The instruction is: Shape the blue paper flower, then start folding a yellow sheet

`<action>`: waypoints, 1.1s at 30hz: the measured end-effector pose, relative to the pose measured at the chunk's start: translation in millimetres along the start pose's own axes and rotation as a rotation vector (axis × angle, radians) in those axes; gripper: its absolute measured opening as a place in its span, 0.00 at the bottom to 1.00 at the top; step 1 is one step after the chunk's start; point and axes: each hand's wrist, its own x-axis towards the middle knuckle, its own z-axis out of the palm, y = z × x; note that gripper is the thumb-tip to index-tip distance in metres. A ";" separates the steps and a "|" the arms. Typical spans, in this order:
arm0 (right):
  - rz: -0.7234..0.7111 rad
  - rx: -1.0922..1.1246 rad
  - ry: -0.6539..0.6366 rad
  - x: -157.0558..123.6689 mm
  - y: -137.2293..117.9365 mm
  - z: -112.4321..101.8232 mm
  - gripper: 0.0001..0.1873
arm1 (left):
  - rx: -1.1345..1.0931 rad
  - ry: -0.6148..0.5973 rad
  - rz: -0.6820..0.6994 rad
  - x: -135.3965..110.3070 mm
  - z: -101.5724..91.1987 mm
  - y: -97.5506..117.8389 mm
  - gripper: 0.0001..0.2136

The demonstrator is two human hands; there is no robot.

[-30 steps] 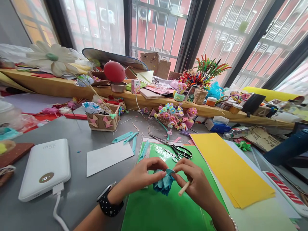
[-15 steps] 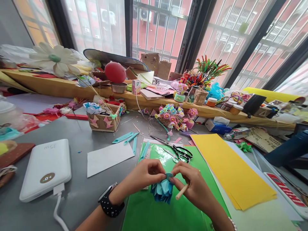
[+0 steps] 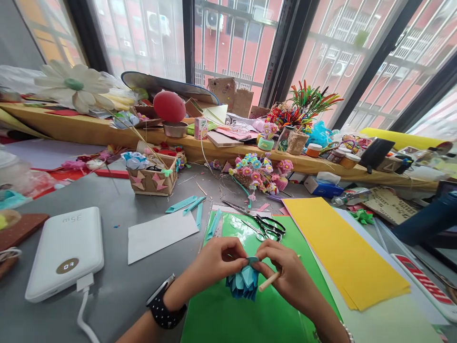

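Observation:
A blue folded paper flower (image 3: 243, 283) on a thin wooden stick (image 3: 269, 281) hangs between my hands over a green sheet (image 3: 246, 319). My left hand (image 3: 213, 264), with a dotted watch strap at the wrist, pinches the flower's top edge from the left. My right hand (image 3: 285, 271) pinches the same top edge from the right, and the stick runs through its fingers. Black-handled scissors (image 3: 266, 226) lie just beyond my hands on the green sheet.
A white power bank (image 3: 66, 250) with its cable lies at the left. A white paper sheet (image 3: 160, 233) and teal paper strips (image 3: 189, 205) lie ahead-left, yellow sheets (image 3: 342, 252) at the right. A cardboard box (image 3: 153, 178), small flower bouquets (image 3: 255, 174) and craft clutter fill the back.
The flower has turned slightly in my fingers and sits a little lower. The stick end has shifted left. Both hands stay pinched at its top.

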 end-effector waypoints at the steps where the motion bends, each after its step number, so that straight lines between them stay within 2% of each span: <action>1: -0.001 0.008 -0.005 -0.1 0.5 -0.3 0.05 | -0.003 -0.002 -0.005 0.0 -0.2 -0.6 0.06; 6: -0.006 -0.003 -0.002 -0.9 2.0 0.0 0.05 | -0.004 -0.005 -0.016 0.3 -0.2 -1.3 0.06; 18: -0.035 -0.118 0.099 -0.7 2.5 8.8 0.05 | 0.119 0.084 0.044 0.2 3.6 0.5 0.04; 27: -0.084 -0.196 0.143 -2.4 2.4 15.1 0.05 | 0.140 0.060 0.036 -0.7 1.2 1.7 0.04; 30: -0.107 -0.210 0.169 -2.4 1.9 15.1 0.05 | 0.089 0.056 0.019 0.0 -0.1 1.5 0.05; 33: -0.114 -0.171 0.235 -1.8 -0.2 12.9 0.05 | -0.093 0.017 0.028 0.8 -3.0 -0.6 0.09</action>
